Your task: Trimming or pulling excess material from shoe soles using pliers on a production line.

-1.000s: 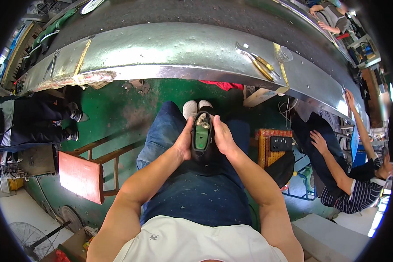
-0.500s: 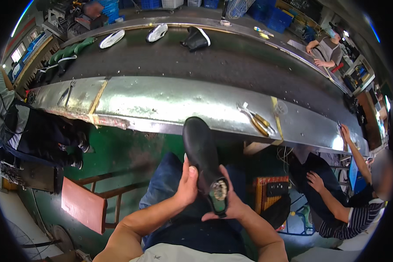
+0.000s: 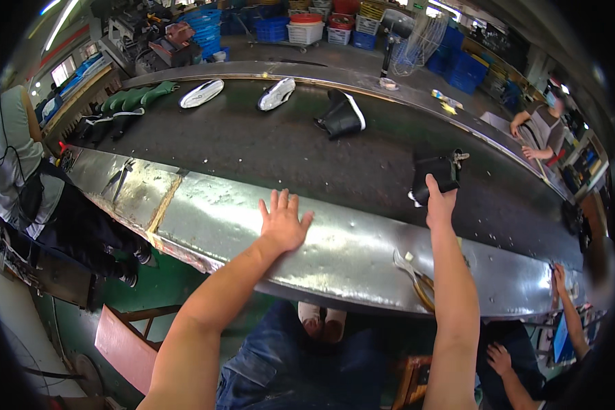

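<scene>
On dark conveyor belt (image 3: pixel 266 147): right hand (image 3: pixel 441 205) grip pinching black shoe (image 3: pixel 436 174); left hand (image 3: pixel 283 222) spread on steel ledge (image 3: pixel 348 253).

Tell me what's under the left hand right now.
The left hand lies flat, fingers spread, on the metal ledge beside the dark conveyor belt. Anything beneath the palm is hidden.

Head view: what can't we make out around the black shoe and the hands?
- black shoe: the underside and the grip of the right hand are hidden by the hand itself.
- left hand: the palm faces down on the metal ledge, so contact is unseen.
- pliers: partly behind the right forearm.
- far bins: too small.
</scene>
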The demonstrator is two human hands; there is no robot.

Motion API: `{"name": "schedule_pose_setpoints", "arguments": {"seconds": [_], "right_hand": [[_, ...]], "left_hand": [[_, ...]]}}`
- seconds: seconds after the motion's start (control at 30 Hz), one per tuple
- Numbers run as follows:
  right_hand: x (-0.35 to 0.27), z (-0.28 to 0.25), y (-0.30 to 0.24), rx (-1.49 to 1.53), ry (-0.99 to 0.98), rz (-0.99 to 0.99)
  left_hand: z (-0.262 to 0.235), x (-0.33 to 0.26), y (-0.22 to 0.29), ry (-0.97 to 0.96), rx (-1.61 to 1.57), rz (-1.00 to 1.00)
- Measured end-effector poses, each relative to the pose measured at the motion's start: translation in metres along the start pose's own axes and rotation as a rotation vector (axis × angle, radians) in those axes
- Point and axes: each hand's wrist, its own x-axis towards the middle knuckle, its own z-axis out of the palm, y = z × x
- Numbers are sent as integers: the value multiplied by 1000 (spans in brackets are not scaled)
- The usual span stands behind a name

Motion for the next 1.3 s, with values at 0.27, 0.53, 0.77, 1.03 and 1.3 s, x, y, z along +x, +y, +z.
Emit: {"name": "schedule_pose_setpoints", "arguments": {"seconds": [0.27, 0.53, 0.77, 1.03, 1.3], "right_hand": [[39, 13, -20, -1384, -401, 402], [33, 76, 2, -1292, -664, -199], [88, 150, 111, -790, -570, -22], [138, 219, 163, -509, -411, 119], [135, 223, 209, -537, -355, 82]], "left_hand": [[-10, 1, -1, -44, 69, -74], [-2, 8, -5, -65, 73, -53], [-2, 10, -2, -78, 70, -11], [-3, 11, -5, -96, 71, -17], [-5, 15, -5, -182, 119, -33]]}}
